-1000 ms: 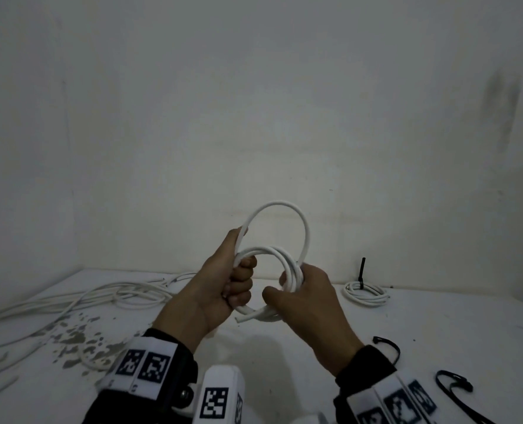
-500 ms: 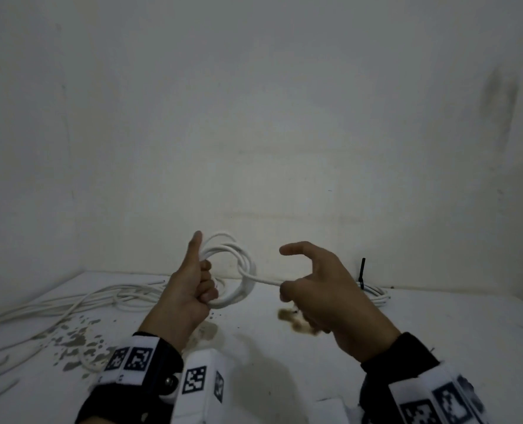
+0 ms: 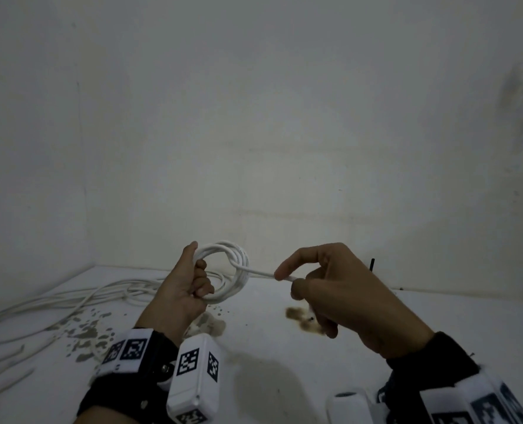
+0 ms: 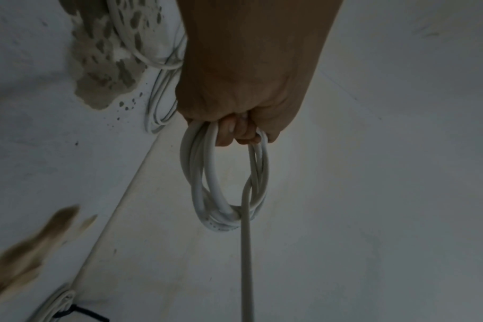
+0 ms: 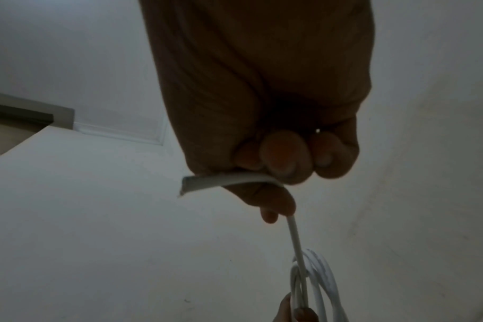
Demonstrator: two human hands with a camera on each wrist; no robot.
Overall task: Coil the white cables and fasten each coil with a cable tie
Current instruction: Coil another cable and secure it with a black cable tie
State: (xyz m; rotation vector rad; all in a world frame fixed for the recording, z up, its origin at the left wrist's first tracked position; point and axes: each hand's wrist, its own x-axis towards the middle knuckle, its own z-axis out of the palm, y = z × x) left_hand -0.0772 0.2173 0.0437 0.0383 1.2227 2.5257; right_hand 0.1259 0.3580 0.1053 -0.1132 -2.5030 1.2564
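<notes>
My left hand [image 3: 197, 280] grips a small coil of white cable [image 3: 234, 270] in the air above the white table [image 3: 269, 347], fingers curled round its near side and thumb up. The left wrist view shows the coil [image 4: 223, 185] hanging from the fist, its tail wrapped round the loops. My right hand [image 3: 287, 278] pinches that free tail [image 3: 261, 273] to the right of the coil and holds it taut. In the right wrist view the cut cable end [image 5: 221, 182] pokes out between thumb and fingers.
Loose white cables [image 3: 70, 301] lie across the left of the table over grey stains [image 3: 82, 332]. A brown stain [image 3: 300, 316] sits under my right hand. A black cable tie [image 3: 372, 264] sticks up behind it; a tied coil [image 4: 61, 305] shows in the left wrist view.
The big loose loop has been drawn down into a tight coil. My right hand left the coil, moved right with the tail and pulled it taut. Both hands dropped slightly.
</notes>
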